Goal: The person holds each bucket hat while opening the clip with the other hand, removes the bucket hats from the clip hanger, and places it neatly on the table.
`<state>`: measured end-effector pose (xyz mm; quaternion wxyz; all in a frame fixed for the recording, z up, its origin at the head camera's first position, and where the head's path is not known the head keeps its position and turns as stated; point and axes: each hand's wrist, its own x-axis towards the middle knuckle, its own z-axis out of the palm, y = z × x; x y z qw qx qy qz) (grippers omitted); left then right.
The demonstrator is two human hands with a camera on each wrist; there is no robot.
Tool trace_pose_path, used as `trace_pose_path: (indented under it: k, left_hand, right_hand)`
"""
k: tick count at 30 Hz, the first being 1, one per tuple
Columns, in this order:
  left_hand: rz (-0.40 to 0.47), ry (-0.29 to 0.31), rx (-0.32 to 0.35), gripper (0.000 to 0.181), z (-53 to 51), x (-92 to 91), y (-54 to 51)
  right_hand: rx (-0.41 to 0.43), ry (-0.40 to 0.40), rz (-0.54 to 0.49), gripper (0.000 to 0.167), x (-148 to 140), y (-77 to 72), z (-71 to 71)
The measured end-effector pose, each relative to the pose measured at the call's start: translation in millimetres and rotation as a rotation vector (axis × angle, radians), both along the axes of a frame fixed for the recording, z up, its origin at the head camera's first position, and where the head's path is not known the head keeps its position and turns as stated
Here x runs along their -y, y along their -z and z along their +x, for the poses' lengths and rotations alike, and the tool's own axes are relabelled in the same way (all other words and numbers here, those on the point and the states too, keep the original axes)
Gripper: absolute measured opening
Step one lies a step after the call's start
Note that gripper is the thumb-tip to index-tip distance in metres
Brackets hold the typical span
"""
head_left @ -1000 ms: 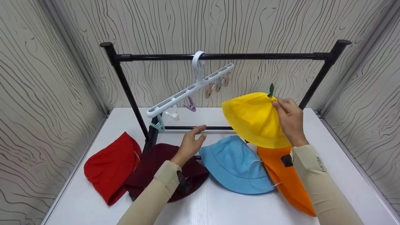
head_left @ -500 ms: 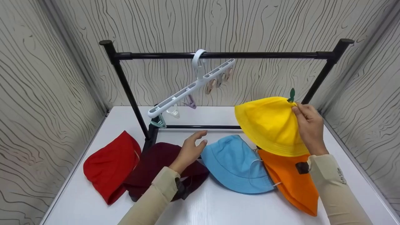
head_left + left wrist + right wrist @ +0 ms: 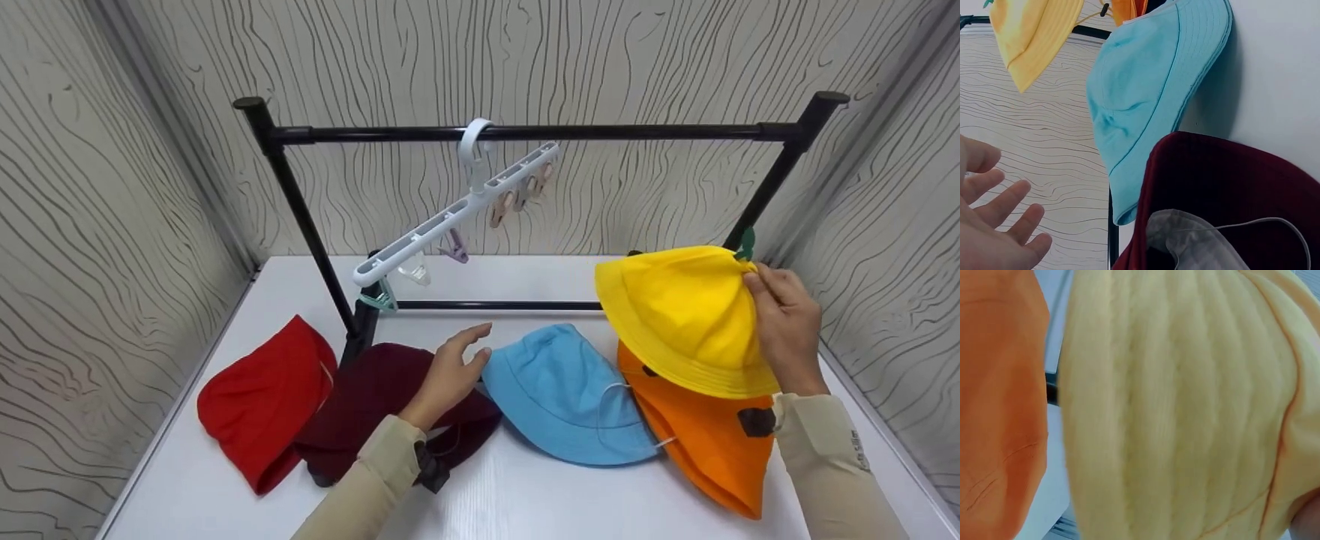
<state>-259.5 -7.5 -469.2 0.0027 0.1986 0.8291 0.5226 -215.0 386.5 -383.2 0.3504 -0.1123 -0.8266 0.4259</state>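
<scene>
My right hand (image 3: 791,322) pinches a yellow bucket hat (image 3: 682,315) by its crown, just beside a green leaf-shaped tip. The hat hangs in the air above an orange hat (image 3: 697,442) and hides part of it. In the right wrist view the yellow hat's stitched brim (image 3: 1174,405) fills most of the picture. My left hand (image 3: 450,375) hovers above a maroon hat (image 3: 375,390), fingers relaxed and holding nothing. To its right lies a light blue hat (image 3: 570,405), with a white elastic cord across it. The left wrist view shows the left fingers (image 3: 1010,202) spread apart.
A black rack (image 3: 637,133) stands on the white table (image 3: 510,502). From its top bar hangs a white clip hanger (image 3: 457,214) at an angle, with several pegs, such as a purple peg (image 3: 455,246). A red hat (image 3: 270,405) lies at the left.
My right hand has moved right and a little down, carrying the yellow hat with it. The left hand has dropped slightly. The hanger and the other hats keep nearly the same places.
</scene>
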Motion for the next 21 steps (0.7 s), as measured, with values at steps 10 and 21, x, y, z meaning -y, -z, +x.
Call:
trace_pose_path:
  k: [10,21]
  left_hand:
    - [0.007,-0.011,-0.024,0.039,4.6,7.7,-1.0]
    - [0.017,-0.006,-0.006,0.037,5.8,8.5,2.6]
  right_hand:
    - [-0.034,0.070,-0.044,0.034,-22,9.2,11.4]
    - [0.031,0.154,-0.179,0.036,-44,17.0,26.3]
